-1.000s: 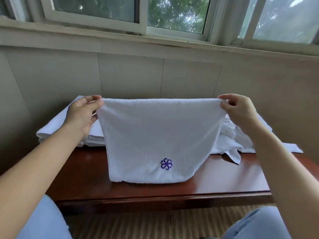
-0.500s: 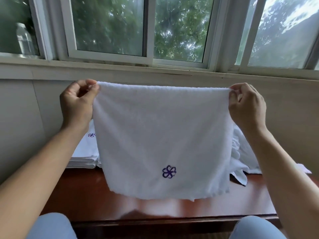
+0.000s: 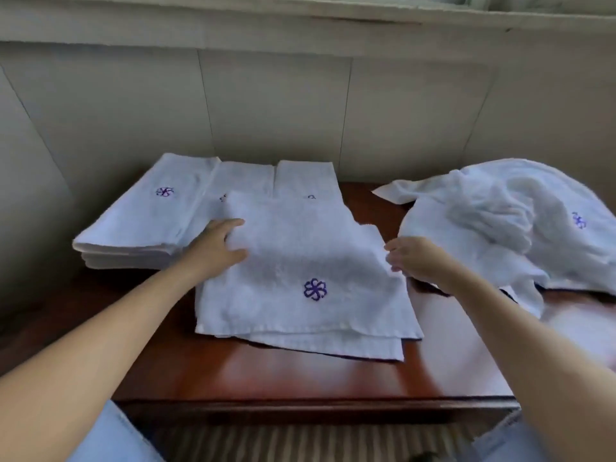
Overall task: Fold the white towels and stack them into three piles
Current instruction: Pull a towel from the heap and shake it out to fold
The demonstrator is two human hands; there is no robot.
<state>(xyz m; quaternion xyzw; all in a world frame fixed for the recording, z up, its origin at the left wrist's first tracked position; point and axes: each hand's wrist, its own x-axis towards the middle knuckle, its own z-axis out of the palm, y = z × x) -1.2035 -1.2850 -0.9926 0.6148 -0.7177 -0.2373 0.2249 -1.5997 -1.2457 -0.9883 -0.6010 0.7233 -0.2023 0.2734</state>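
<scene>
You have just lowered the white terry towel with the purple flower [image 3: 300, 271] from the air onto the dark red wooden counter [image 3: 300, 378], left hand [image 3: 216, 248] pressing it with fingers apart, right hand [image 3: 413, 261] pinching its edge, so another fold comes before the 3 folded piles [image 3: 160, 215] behind.

Bare glossy red-brown wooden tabletop [image 3: 300, 375] is lying open along the near edge; three stacked folded white towel piles [image 3: 160, 221] and a crumpled white towel heap [image 3: 500, 228] are crowding the back.

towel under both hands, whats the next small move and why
Probably fold the towel over again, side to side. It lies flat on the table, wider than the folded piles behind, with the left hand and right hand at opposite edges.
</scene>
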